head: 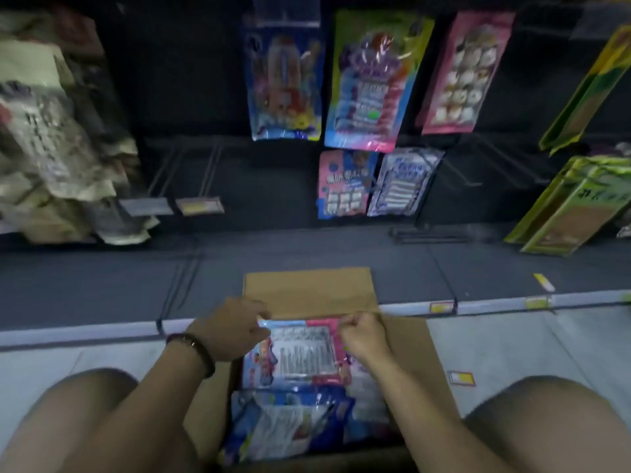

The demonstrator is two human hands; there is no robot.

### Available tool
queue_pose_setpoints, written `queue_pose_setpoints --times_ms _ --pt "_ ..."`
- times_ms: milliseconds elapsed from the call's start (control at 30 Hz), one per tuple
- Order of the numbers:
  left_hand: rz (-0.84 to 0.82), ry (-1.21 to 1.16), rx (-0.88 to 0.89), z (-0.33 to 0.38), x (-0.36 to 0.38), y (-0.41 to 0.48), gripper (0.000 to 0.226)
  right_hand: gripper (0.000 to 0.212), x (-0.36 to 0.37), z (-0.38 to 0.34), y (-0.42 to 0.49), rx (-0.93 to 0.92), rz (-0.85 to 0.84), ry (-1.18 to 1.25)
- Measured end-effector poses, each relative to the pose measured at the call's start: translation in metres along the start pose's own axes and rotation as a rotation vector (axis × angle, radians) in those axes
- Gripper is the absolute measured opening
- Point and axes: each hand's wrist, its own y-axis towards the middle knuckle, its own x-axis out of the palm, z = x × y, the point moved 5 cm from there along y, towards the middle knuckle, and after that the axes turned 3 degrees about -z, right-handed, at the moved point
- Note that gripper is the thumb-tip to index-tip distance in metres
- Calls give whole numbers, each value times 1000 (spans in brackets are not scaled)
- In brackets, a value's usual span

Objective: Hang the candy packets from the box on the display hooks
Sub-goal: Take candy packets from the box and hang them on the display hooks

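Dark display wall [211,97] at the far side, packets hanging at its right, bare hooks [191,172] to the left. Cardboard box [307,288] sits open, near and centre. Top candy packet [304,353] lies inside it, left hand [235,331] and right hand [365,336] each pinching a far corner.

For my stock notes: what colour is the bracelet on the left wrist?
The bracelet is dark, almost black beads; head view.
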Motion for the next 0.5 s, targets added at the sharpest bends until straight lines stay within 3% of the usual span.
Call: queue_pose_setpoints --times_ms 200,267,367,500 --pt "-78 -9 12 1 4 15 42 25 57 52 29 237 -167 -223" --pt "-171 26 -16 -10 15 21 46 39 69 79 42 318 -161 -194" --pt "-295 58 -65 -25 25 23 54 87 75 78 38 397 -154 -173" --pt "-332 102 -107 -44 22 24 62 98 85 78 43 503 -168 -141"
